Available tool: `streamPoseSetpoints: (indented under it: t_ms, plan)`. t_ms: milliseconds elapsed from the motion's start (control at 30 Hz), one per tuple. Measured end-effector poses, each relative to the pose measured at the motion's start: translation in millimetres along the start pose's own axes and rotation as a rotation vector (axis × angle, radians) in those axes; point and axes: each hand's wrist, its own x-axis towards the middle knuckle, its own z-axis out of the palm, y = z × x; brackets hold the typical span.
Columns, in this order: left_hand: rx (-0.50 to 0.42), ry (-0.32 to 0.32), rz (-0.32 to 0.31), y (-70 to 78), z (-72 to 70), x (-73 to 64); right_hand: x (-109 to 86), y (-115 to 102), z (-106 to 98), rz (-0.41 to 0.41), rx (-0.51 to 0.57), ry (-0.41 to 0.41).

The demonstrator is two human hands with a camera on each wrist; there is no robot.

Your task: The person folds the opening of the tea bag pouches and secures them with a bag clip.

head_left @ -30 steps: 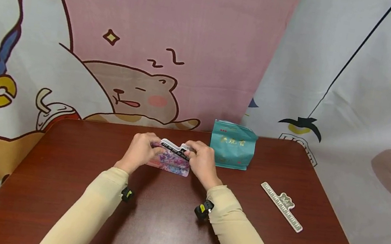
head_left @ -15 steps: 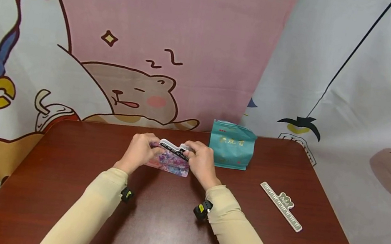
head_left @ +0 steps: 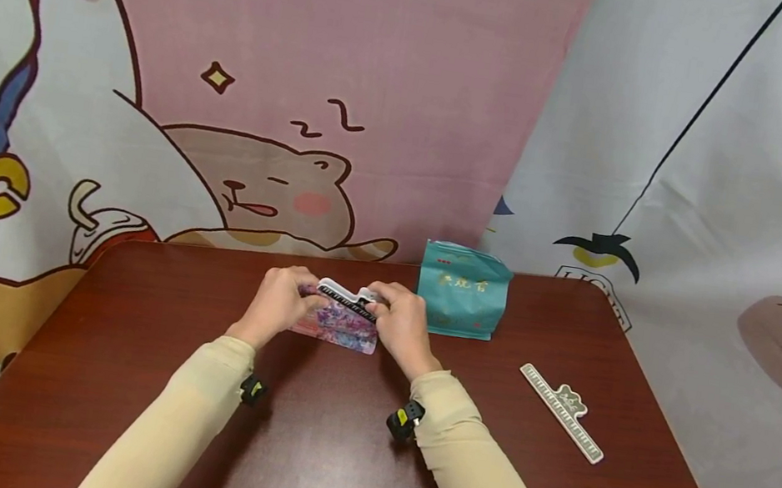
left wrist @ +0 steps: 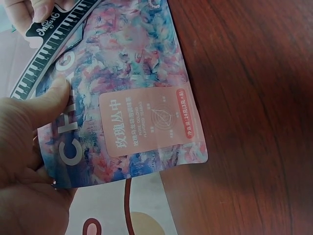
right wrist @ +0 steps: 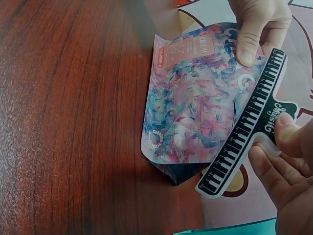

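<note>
A pink-and-blue tea pouch (head_left: 340, 328) stands upright near the far side of the table. My left hand (head_left: 279, 307) pinches its upper edge at the left, thumb (left wrist: 51, 100) on the printed front and fingers behind. A black-and-white piano-key bag clip (right wrist: 247, 125) lies along the pouch's top edge, slanted, with "Music" lettering on its handle. Thumb and fingers of my right hand (head_left: 400, 325) squeeze that handle. In the right wrist view, the clip's lower end reaches past the pouch's side.
Right of the hands, a teal bag (head_left: 463, 293) stands at the back of the brown table (head_left: 322, 453). A second, pale piano-key clip (head_left: 561, 413) lies on the right side. Behind the table hangs a cartoon-printed cloth (head_left: 443, 100).
</note>
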Motion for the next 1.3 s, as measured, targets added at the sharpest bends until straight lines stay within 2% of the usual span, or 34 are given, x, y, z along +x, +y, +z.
streamPoseSetpoints:
  t_ms: [300, 600, 900, 1300]
  plan:
    - [-0.005, -0.006, -0.005, 0.5, -0.7, 0.3, -0.3, 2.2, -2.2, -0.004, 0.02, -0.031]
    - [-0.03, -0.049, -0.063, 2.8, -3.1, -0.3, 0.4, 6.1, -6.9, -0.001, 0.043, -0.095]
    - [-0.039, -0.066, -0.082, 4.2, -4.8, -0.1, 1.7, 8.5, -13.1, 0.017, 0.083, -0.151]
    - [-0.018, -0.062, -0.065, 2.9, -5.4, -0.1, 2.7, 10.7, -17.1, 0.017, 0.05, -0.184]
